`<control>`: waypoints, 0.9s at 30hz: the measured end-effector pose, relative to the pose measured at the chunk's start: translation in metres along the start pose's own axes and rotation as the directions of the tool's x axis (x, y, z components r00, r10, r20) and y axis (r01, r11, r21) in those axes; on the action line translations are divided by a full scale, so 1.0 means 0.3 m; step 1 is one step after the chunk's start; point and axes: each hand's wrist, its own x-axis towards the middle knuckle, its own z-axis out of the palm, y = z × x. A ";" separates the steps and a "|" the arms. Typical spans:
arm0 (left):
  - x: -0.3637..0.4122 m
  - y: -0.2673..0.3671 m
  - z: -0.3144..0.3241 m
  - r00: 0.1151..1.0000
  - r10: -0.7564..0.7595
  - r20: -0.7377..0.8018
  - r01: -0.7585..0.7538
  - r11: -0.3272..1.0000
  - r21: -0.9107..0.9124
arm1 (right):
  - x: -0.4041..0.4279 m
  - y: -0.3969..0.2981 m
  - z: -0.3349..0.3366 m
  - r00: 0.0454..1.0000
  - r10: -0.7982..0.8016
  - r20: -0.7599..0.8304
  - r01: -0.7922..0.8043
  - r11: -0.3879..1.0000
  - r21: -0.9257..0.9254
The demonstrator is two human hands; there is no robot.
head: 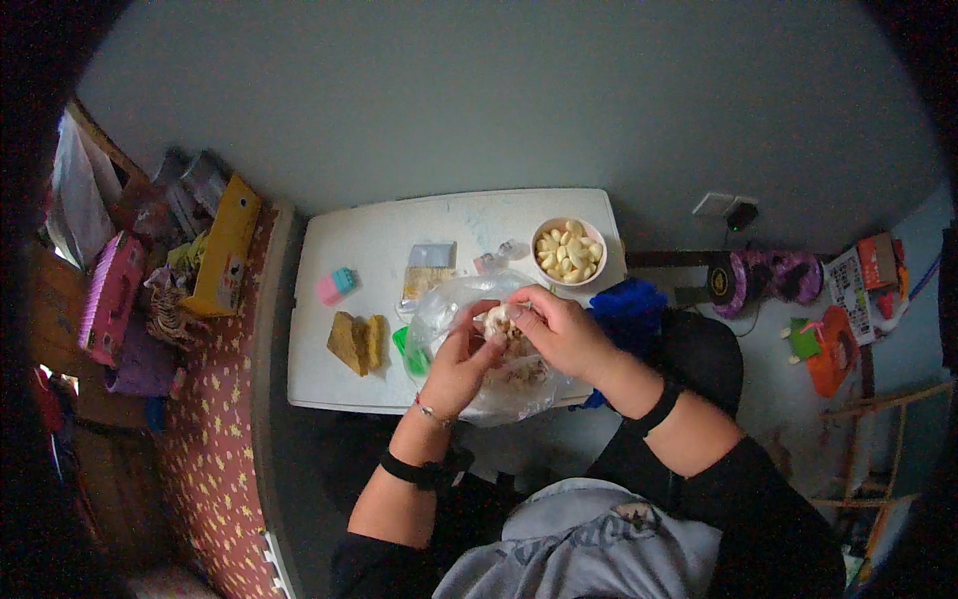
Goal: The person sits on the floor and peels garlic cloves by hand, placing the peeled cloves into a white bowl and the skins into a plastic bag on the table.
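Note:
A garlic bulb (495, 322) sits between my two hands above a clear plastic bag (441, 299). My left hand (462, 363) grips the bulb from the left and below, thumb against its lower side. From the right, my right hand (561, 329) pinches the bulb's upper side with thumb and forefinger. Dry garlic skins (516, 378) lie in the bag under my hands. Beyond my right hand, a bowl (534, 258) is full of peeled garlic cloves (570, 254). The white table (352, 239) carries both the bag and the bowl.
On the table's left are yellow-brown sponge-like pieces (355, 343), a pink and turquoise block (337, 286) and a green item (412, 350). A flat packet (428, 273) lies behind the bag. Blue cloth (629, 311) hangs at the right edge. A wall (449, 97) stands behind.

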 end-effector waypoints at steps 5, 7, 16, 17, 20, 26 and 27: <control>0.001 -0.026 0.030 0.978 0.196 -0.076 -0.189 0.978 0.089 | -0.006 -0.002 0.013 0.998 0.036 0.044 -0.030 0.991 -0.133; 0.000 -0.028 0.024 0.974 0.211 -0.087 -0.181 0.947 0.266 | -0.008 -0.007 0.022 0.998 0.013 0.059 -0.005 0.992 -0.127; 0.024 -0.040 -0.008 0.991 0.108 -0.081 -0.094 0.982 0.164 | 0.008 0.047 0.026 0.994 -0.100 0.048 0.104 0.992 -0.067; 0.027 -0.040 -0.012 0.988 0.119 -0.095 -0.110 0.989 0.097 | 0.015 0.052 0.024 0.992 -0.106 0.064 0.106 0.994 0.000; 0.025 -0.026 -0.034 0.989 0.125 -0.079 -0.121 0.991 0.051 | 0.025 0.050 0.012 0.989 0.003 0.151 -0.043 0.964 0.261; 0.018 -0.005 -0.054 0.988 0.067 -0.138 -0.063 0.998 0.033 | 0.016 0.008 -0.040 0.888 0.256 0.382 -0.459 0.531 0.712; 0.021 -0.005 -0.053 0.972 0.099 -0.213 -0.072 0.989 0.132 | 0.019 0.006 -0.047 0.871 0.289 0.396 -0.491 0.491 0.720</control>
